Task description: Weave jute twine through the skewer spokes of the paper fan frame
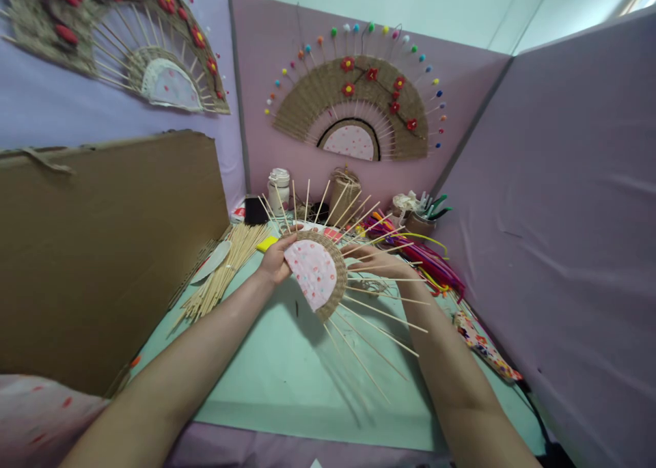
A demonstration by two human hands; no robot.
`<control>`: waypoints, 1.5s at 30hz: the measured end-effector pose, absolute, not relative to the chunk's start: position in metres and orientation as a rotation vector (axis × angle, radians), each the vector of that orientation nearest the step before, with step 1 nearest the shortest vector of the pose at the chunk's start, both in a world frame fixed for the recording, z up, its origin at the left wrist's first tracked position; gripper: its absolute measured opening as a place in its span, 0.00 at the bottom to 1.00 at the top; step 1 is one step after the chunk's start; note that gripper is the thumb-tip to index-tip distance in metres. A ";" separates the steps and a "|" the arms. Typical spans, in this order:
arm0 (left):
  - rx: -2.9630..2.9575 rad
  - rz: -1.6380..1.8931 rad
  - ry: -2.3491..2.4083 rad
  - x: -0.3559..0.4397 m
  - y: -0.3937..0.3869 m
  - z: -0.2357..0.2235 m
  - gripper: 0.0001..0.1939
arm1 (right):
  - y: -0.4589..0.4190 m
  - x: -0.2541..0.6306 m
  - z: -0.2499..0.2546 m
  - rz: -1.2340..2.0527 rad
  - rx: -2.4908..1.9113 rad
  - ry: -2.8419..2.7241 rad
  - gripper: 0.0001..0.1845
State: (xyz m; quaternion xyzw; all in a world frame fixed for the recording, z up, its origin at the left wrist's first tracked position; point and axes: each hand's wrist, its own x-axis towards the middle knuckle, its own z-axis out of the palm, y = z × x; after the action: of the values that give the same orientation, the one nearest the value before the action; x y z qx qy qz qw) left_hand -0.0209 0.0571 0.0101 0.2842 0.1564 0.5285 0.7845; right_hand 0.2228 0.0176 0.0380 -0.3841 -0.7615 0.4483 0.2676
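While L hand (277,259) pinches fan (335,277), R hand (376,259) sits behind sticks (384,313) — grip unclear; cloth centre (312,270) + twine band (341,266) look done, outer stick ends bare.

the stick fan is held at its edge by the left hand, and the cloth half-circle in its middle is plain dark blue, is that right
Not quite: the cloth half-circle is pale pink with small red marks, not plain dark blue, as the head view shows. The rest is right: the left hand holds the stick fan at its edge.
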 end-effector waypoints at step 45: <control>0.523 1.089 0.507 -0.006 0.027 0.014 0.10 | 0.015 0.167 0.032 0.667 -0.951 -1.478 0.10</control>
State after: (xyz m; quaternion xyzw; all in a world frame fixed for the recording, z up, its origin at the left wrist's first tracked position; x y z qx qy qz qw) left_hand -0.0056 0.0274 0.0144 0.2432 0.2356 0.5063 0.7931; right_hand 0.1668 0.0152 0.0321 -0.4085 -0.6350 0.2863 0.5899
